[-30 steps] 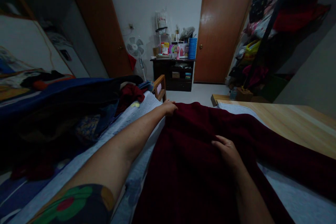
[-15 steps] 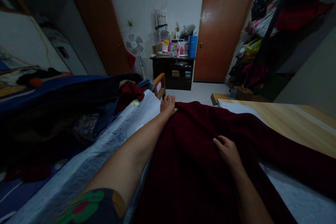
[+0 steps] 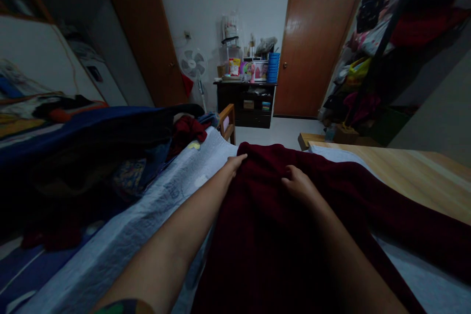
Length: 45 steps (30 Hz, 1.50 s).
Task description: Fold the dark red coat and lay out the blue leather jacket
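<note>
A dark red long-sleeved garment (image 3: 272, 235) lies spread out in front of me, one sleeve reaching to the right. At its far left edge is my left hand (image 3: 235, 163); the thumb rests over the cloth, and the other fingers are mostly hidden at the edge, seemingly gripping it. My right hand (image 3: 300, 184) is over the upper middle of the garment, with its fingers bent and a gap between thumb and forefinger. Whether the fingertips press on the cloth is hard to see in the dim light.
Under the garment is a light grey-blue sheet (image 3: 154, 225). Piled clothes (image 3: 110, 157) lie along the left. A wooden board (image 3: 423, 167) extends on the right. Farther off stand a wooden chair (image 3: 228, 125), a fan (image 3: 194, 64) and a dark cabinet (image 3: 243, 117).
My left hand has turned from lying with fingers spread to thumb over the garment's edge. My right hand has moved forward and left across the cloth. The view has shifted slightly.
</note>
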{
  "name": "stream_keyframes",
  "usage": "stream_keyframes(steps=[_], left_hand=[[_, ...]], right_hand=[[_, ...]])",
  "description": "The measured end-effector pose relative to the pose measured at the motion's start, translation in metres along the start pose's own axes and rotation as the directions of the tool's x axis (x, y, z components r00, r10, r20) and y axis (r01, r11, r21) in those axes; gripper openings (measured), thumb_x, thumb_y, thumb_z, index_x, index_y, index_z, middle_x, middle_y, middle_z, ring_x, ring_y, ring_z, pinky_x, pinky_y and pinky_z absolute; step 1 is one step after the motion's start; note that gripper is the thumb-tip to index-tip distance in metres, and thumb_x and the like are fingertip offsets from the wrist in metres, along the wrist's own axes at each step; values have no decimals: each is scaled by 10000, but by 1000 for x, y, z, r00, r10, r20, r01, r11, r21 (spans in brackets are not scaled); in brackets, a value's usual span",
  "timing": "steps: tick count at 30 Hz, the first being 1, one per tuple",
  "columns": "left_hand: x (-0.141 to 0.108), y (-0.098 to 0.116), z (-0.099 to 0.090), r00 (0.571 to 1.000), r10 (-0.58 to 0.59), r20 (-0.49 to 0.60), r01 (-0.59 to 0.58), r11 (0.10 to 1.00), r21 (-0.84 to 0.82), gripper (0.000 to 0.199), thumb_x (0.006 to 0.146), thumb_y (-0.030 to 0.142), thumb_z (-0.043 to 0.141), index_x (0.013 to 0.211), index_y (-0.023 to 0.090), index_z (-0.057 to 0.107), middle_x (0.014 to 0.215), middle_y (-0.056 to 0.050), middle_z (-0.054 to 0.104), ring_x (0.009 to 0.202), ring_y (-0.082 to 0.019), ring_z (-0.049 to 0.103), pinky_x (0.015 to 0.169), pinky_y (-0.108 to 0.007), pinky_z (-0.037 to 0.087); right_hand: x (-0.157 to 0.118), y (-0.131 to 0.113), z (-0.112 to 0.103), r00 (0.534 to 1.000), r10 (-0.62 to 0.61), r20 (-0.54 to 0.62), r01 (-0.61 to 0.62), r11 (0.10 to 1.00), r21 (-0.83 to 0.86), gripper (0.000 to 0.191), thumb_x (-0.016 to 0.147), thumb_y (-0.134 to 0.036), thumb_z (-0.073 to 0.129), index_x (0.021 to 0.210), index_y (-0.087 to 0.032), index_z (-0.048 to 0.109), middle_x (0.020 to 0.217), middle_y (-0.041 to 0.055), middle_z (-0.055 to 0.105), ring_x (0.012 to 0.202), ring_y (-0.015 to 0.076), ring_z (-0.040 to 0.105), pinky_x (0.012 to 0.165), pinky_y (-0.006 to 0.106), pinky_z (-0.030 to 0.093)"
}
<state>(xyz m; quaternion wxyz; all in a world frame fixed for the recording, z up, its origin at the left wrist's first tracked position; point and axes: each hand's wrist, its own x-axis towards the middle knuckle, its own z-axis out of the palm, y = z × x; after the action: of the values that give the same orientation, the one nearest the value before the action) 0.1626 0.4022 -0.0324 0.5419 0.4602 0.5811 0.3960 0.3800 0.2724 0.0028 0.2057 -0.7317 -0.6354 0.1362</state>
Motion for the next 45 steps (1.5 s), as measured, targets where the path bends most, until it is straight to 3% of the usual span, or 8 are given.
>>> stream_keyframes(steps=[7, 16, 18, 22, 28, 35, 41, 45], left_hand=[[8, 14, 7, 998, 32, 48, -34, 998, 60, 381, 746, 456, 672, 965, 146, 635, 796, -108, 727, 717, -281, 696, 690, -420, 572], [10, 3, -5, 928, 326, -181, -231, 883, 408, 699, 729, 312, 734, 1332, 238, 389, 1310, -139, 546, 1263, -329, 472, 1055, -458, 334], [7, -5, -4, 900, 413, -141, -275, 788, 552, 771, 724, 325, 734, 1387, 243, 350, 1377, -150, 480, 1310, -346, 408, 1080, -468, 291], [-1, -17, 3, 796, 605, 10, -320, 408, 855, 769, 847, 458, 569, 1478, 187, 224, 1516, -173, 289, 1402, -334, 252, 1130, -475, 206], [-7, -20, 15, 709, 619, 339, -523, 139, 841, 785, 899, 520, 452, 1508, 139, 136, 1591, -146, 108, 1468, -256, 49, 1175, -454, 73], [6, -17, 26, 822, 393, 412, -547, 340, 765, 700, 842, 592, 497, 1408, 190, 413, 1556, -128, 254, 1453, -291, 152, 1167, -497, 63], [22, -9, 26, 848, 419, 323, -509, 479, 715, 530, 920, 486, 406, 1350, 184, 475, 1487, -120, 402, 1397, -266, 316, 1145, -450, 204], [34, 1, 15, 849, 459, 261, -506, 566, 651, 437, 959, 275, 281, 1320, 155, 496, 1341, -100, 569, 1240, -194, 520, 1055, -322, 374]], right_hand=[[22, -36, 33, 993, -65, 95, 60, 997, 49, 522, 937, -396, 416, 1389, -137, 390, 1303, 179, 559, 1187, 284, 526, 931, 391, 394], [16, -2, 61, 1000, -26, 8, 27, 984, -174, 453, 942, -344, 404, 1348, -151, 458, 1295, 155, 540, 1160, 295, 493, 925, 405, 373], [15, 2, 65, 999, -29, -24, 25, 984, -178, 446, 939, -331, 413, 1349, -161, 460, 1294, 141, 540, 1161, 278, 488, 937, 390, 361], [15, 2, 69, 999, -20, -45, 12, 984, -178, 435, 934, -316, 426, 1339, -166, 474, 1284, 130, 549, 1154, 272, 487, 938, 379, 354], [16, -1, 69, 997, -20, -75, 6, 984, -180, 426, 922, -291, 434, 1323, -166, 500, 1276, 131, 561, 1133, 275, 500, 933, 374, 351], [10, -3, 69, 994, -6, -106, -14, 981, -191, 427, 914, -288, 438, 1320, -171, 496, 1246, 128, 580, 1121, 275, 511, 918, 361, 366], [7, -1, 61, 988, 122, -91, -127, 991, -47, 389, 918, -379, 423, 1213, -163, 557, 1051, 138, 666, 958, 257, 624, 820, 341, 424], [11, 9, 54, 980, 122, -155, -80, 964, 255, 386, 875, -448, 434, 1023, -163, 648, 983, 118, 691, 895, 245, 635, 804, 331, 444]])
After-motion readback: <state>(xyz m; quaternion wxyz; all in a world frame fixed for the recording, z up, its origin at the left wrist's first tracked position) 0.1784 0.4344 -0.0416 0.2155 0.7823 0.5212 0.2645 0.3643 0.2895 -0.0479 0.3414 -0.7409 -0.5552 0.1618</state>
